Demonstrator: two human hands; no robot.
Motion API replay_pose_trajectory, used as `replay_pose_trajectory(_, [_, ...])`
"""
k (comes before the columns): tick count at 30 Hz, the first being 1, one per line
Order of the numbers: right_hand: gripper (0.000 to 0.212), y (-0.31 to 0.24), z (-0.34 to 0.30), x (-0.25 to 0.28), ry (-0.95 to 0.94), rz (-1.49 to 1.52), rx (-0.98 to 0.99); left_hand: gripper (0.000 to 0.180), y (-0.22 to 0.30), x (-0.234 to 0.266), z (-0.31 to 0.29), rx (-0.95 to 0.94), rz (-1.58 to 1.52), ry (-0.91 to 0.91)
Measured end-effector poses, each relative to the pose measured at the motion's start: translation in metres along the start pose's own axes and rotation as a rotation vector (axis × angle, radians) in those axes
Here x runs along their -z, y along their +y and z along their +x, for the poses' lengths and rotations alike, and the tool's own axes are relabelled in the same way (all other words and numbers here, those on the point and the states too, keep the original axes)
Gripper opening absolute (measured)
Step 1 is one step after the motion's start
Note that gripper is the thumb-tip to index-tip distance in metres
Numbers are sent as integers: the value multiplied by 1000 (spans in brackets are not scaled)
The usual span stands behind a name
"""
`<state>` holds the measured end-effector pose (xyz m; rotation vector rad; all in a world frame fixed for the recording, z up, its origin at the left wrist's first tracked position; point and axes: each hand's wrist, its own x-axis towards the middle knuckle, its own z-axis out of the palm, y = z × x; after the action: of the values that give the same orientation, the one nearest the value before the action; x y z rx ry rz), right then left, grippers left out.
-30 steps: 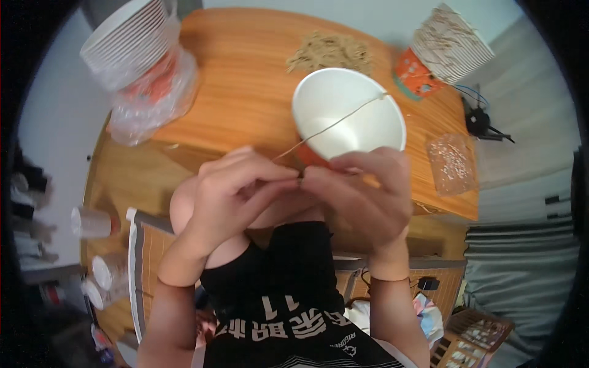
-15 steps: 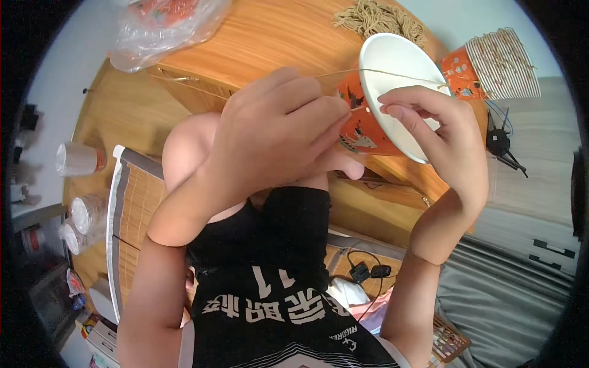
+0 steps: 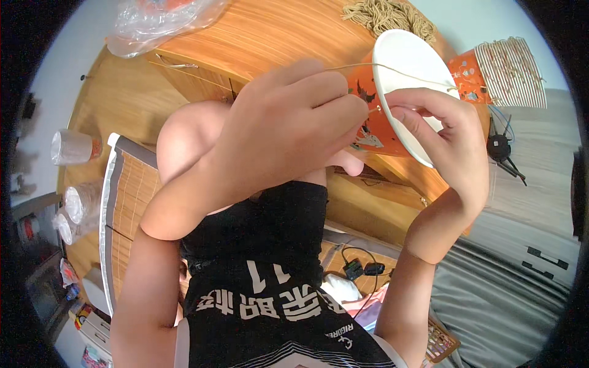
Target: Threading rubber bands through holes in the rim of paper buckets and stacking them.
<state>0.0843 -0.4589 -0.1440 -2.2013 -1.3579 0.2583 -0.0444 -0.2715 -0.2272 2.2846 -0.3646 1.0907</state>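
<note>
An orange paper bucket with dark printed figures lies tipped on its side, its white mouth facing right. A thin tan cord runs from my left hand across the mouth to the far rim. My left hand is closed on this cord, with a short end showing between its fingertips and a small hole in the bucket's wall. At the mouth, my right hand has thumb and forefinger bent together just inside the rim, beside that hole. Whatever those fingertips pinch is hidden.
A bundle of tan cords lies at the back of the wooden table. Right of it is a stack of nested buckets with cords attached. A clear plastic bag lies at the back left. Wrapped stacks stand on the floor at left.
Both hands stay at the bucket. My left hand has shifted slightly right toward the hole, while the bucket appears a little further right and my right fingertips remain inside the rim.
</note>
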Motion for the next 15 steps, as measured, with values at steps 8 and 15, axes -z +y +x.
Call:
replay_pose_trajectory(8, [14,-5,5,-1,-28,-15,70,27,-1,-4,3,-46,87,-44])
replay_pose_trajectory(15, [9,-13,6,3,79,-111,119,35,-8,-9,3,-145,154,86])
